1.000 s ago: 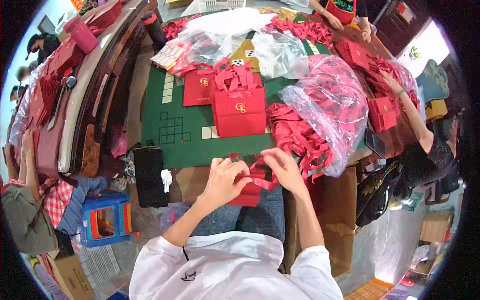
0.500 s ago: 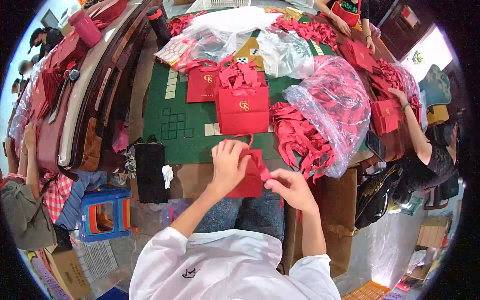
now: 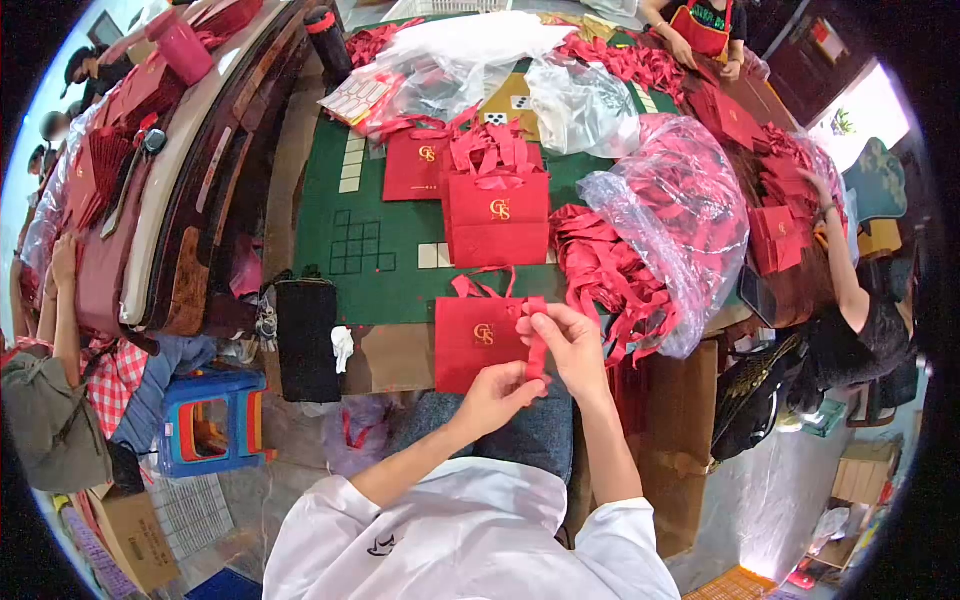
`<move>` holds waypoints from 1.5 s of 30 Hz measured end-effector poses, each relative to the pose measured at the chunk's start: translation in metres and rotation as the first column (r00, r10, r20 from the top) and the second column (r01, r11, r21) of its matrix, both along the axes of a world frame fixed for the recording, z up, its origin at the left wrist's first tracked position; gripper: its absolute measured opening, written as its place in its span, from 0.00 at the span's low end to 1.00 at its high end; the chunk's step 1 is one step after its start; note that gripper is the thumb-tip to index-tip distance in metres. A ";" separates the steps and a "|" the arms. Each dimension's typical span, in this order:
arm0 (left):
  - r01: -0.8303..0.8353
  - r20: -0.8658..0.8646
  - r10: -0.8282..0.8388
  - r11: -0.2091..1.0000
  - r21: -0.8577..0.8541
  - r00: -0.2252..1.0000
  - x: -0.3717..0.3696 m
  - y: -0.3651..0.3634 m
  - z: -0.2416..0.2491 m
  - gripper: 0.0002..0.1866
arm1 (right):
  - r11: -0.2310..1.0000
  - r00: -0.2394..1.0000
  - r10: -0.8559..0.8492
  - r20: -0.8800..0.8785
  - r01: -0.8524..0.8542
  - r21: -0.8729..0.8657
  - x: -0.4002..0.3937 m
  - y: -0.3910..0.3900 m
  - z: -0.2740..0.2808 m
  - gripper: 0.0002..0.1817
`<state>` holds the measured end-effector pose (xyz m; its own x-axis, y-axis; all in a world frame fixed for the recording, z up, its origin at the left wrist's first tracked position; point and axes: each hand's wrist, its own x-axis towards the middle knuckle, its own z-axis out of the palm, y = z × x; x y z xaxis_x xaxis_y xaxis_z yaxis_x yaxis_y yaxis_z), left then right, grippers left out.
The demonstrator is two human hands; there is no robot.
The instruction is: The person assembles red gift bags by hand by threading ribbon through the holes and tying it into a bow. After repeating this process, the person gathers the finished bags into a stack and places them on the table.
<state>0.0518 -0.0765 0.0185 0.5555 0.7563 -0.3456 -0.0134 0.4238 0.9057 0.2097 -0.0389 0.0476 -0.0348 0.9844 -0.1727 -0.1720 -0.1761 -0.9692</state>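
A red paper bag with gold lettering [image 3: 465, 345] lies at the table's near edge, its ribbon handle toward the far side. My right hand [image 3: 568, 345] pinches a red ribbon [image 3: 537, 350] at the bag's upper right. Below it, my left hand [image 3: 500, 395] is closed on the lower end of the same ribbon, by the bag's lower right corner. Farther back stands a group of finished-looking red bags [image 3: 498, 225] with ribbon handles. Loose red ribbons [image 3: 610, 275] spill from a clear plastic bag [image 3: 690, 210] on the right.
A black case [image 3: 306, 340] and a white crumpled tissue [image 3: 342, 348] sit at the near left edge. Clear plastic wrapping [image 3: 580, 105] and a dark bottle [image 3: 328, 45] are at the back. Other people work at the left and right, and a phone [image 3: 757, 292] lies at the right.
My left hand has moved off the bag, down and right to the ribbon's lower end. My right hand has risen slightly with the ribbon. The bag's gold lettering is now uncovered.
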 end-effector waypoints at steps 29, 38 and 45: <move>0.277 0.643 0.266 0.738 -0.615 0.719 -0.032 0.004 -0.031 0.15 | 0.693 0.706 -0.026 0.708 -0.497 0.522 -0.003 -0.031 0.024 0.15; -0.022 -0.158 0.036 0.995 0.094 0.987 -0.072 0.037 0.018 0.15 | 0.827 0.901 0.053 0.430 -0.281 0.487 0.015 -0.047 0.056 0.08; 0.108 -0.461 0.568 0.545 0.831 0.681 -0.084 0.077 -0.001 0.17 | 0.894 0.805 0.111 0.583 -0.336 0.295 -0.020 -0.021 0.042 0.11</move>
<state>-0.0327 0.0009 0.0177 0.2102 0.9410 0.2653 0.6925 -0.3349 0.6390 0.1894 -0.0599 0.0897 -0.2748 0.9514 0.1390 0.3947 0.2434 -0.8860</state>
